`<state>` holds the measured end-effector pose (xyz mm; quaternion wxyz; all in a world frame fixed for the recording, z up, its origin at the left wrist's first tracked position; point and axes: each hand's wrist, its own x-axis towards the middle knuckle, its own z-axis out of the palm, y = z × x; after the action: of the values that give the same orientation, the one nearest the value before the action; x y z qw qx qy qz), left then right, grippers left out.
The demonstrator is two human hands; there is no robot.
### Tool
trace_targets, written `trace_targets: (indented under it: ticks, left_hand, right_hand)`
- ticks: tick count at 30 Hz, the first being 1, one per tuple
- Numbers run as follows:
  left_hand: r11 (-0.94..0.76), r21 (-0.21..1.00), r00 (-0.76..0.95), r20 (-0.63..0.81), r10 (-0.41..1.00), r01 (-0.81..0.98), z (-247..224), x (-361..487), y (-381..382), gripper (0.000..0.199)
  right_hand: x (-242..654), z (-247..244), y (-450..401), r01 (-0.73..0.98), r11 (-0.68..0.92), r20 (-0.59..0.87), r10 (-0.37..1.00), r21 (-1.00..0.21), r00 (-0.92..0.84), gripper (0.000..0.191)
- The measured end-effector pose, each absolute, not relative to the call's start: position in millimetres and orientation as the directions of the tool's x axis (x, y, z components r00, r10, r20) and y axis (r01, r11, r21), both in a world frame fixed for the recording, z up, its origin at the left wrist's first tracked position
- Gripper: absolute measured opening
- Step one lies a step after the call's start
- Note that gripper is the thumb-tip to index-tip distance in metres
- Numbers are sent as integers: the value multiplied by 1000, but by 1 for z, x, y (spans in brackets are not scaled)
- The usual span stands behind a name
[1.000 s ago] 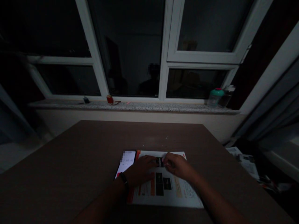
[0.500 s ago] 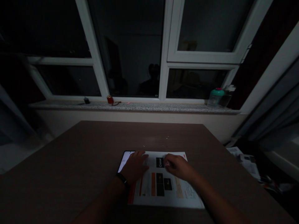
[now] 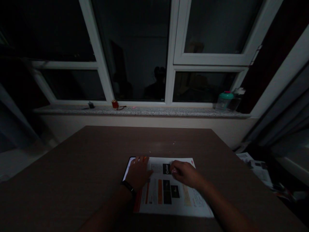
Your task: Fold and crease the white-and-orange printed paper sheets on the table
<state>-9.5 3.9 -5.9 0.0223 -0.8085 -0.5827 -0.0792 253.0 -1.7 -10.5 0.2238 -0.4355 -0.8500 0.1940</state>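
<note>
A printed sheet or booklet (image 3: 178, 206) with dark picture blocks and the word "Color" lies on the brown table (image 3: 101, 145). A phone (image 3: 127, 169) with a lit screen lies at its left edge. My left hand (image 3: 138, 173), with a black band on the wrist, rests flat over the phone's right side and the page's upper left, fingers spread a little. On the page, beside the "Color" block, my right hand (image 3: 183, 173) is curled closed around something small and pinkish that I cannot make out.
Small pale scraps (image 3: 173, 142) lie beyond the page. On the stone windowsill (image 3: 154, 111) stand a red jar (image 3: 115, 103), a small dark bottle (image 3: 91, 105), a teal-lidded container (image 3: 224, 100) and a clear bottle (image 3: 236, 99). Papers (image 3: 260, 170) lie right of the table.
My left hand has shifted slightly left, further over the phone, and an orange patch now shows by its fingertips. The right hand stays closed beside the "Color" block. The view has moved slightly.
</note>
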Motion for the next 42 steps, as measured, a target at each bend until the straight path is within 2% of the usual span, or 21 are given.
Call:
trace_targets:
  ticks: [11, 19, 30, 42]
  left_hand:
    - [-326, 105, 309, 154, 939, 939, -3, -10, 2, 45]
    - [-338, 83, 326, 130, 936, 938, -3, -9, 3, 45]
    - [-369, 116, 350, 157, 924, 922, -8, -11, 4, 44]
    - [-368, 190, 337, 178, 925, 910, -2, -8, 3, 60]
  right_hand:
    - [254, -10, -2, 646, 554, 206, 819, -525, -536, 18]
    - [253, -10, -2, 643, 558, 201, 815, -524, -544, 17]
    - [253, -9, -2, 634, 566, 201, 808, -527, -555, 19]
    - [252, -7, -3, 609, 580, 223, 797, -541, -561, 20]
